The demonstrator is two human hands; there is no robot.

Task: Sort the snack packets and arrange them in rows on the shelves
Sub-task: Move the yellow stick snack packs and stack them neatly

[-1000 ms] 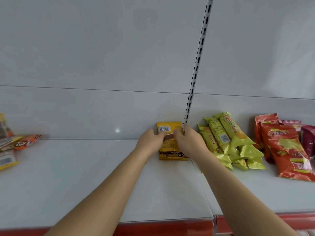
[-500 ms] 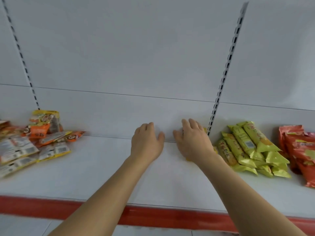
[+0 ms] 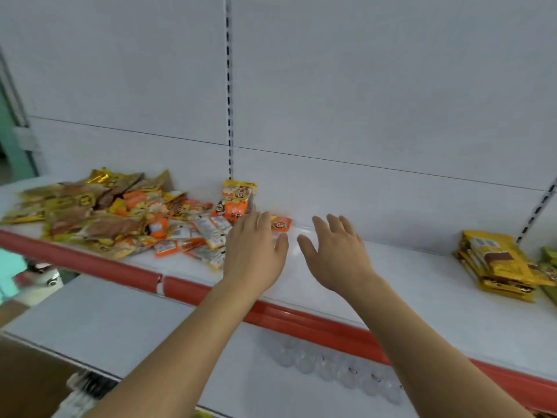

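Observation:
A loose heap of snack packets [image 3: 120, 218], yellow-brown and orange-white ones mixed, lies on the left part of the white shelf [image 3: 422, 285]. One orange packet [image 3: 238, 200] leans upright against the back wall. My left hand [image 3: 256, 251] hovers open at the heap's right edge, partly covering an orange packet [image 3: 281, 226]. My right hand [image 3: 334, 254] is open over bare shelf, holding nothing. A neat stack of yellow packets [image 3: 497, 263] lies far right, with green packets [image 3: 550, 260] just beyond it.
A red strip [image 3: 301, 318] runs along the shelf's front edge. A lower white shelf [image 3: 150, 333] juts out below. Slotted uprights [image 3: 229, 116] run up the white back wall. Something teal [image 3: 9, 273] and a cardboard surface [image 3: 27, 384] sit at the lower left.
My view has swung left, and both hands have left the yellow stack and moved left with it. The mixed heap has come into fuller view and my left hand has reached its edge.

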